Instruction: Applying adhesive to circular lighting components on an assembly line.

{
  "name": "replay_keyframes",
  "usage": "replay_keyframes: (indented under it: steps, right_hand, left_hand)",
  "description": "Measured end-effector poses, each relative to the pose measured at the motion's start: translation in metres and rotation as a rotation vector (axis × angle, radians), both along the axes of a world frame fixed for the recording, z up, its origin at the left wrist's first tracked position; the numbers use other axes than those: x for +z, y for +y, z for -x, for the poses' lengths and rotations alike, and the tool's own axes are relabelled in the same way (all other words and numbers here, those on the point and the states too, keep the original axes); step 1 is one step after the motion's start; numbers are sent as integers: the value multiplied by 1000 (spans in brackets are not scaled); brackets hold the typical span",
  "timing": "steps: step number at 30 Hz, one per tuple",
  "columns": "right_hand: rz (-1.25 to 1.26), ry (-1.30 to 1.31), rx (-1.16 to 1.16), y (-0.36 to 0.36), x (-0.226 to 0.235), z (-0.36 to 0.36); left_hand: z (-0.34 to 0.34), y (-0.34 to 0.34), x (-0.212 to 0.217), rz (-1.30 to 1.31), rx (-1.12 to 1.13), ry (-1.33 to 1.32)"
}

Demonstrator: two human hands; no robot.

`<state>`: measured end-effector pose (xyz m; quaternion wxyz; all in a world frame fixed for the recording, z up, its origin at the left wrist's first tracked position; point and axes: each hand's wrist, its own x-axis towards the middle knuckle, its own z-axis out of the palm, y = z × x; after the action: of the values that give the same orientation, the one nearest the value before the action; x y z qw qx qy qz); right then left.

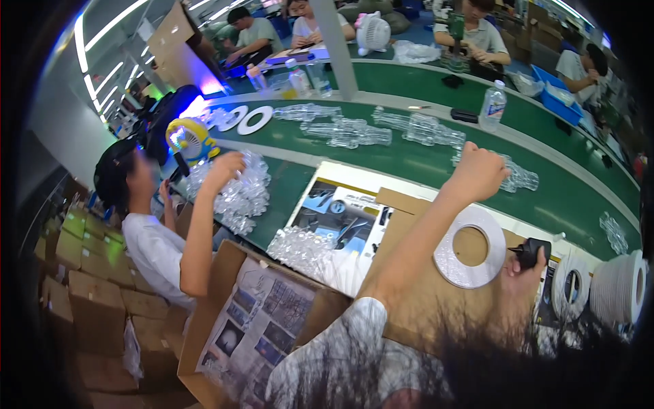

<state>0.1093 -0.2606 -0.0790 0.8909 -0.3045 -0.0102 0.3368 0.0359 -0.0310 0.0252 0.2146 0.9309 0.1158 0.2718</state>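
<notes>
My left hand (480,172) reaches over the green conveyor belt with its fingers curled down. A clear plastic moulded part (522,178) shows on both sides of it, and the hand appears closed on its middle; the fingertips are hidden. My right hand (519,290) is wrapped round a small black tool (531,253) with a pointed tip facing left. Between my arms, a white ring-shaped roll (446,266) lies on a brown cardboard sheet (415,300). Further clear plastic parts (351,132) lie along the belt to the left.
A co-worker at left has a hand (228,167) over a heap of clear pieces (238,198), beside a yellow fan (191,140). An open carton (211,320) stands by my left. White spools (616,290) stand at right; a bottle (492,105) stands across the belt.
</notes>
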Motion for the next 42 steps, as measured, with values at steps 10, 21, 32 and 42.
replay_keyframes:
  steps: [10,21,32,42]
  right_hand:
    - [63,-166,-111,26,-25,-1]
    - [498,-755,-548,22,-7,0]
    - [638,-861,-577,22,4,7]
    - [660,-957,-576,19,-6,3]
  left_hand:
    - [3,27,-8,36,-94,137]
    - [-18,6,-34,33,-53,781]
    - [-30,-32,-18,350,-485,433]
    - [-38,-47,-24,370,-628,501]
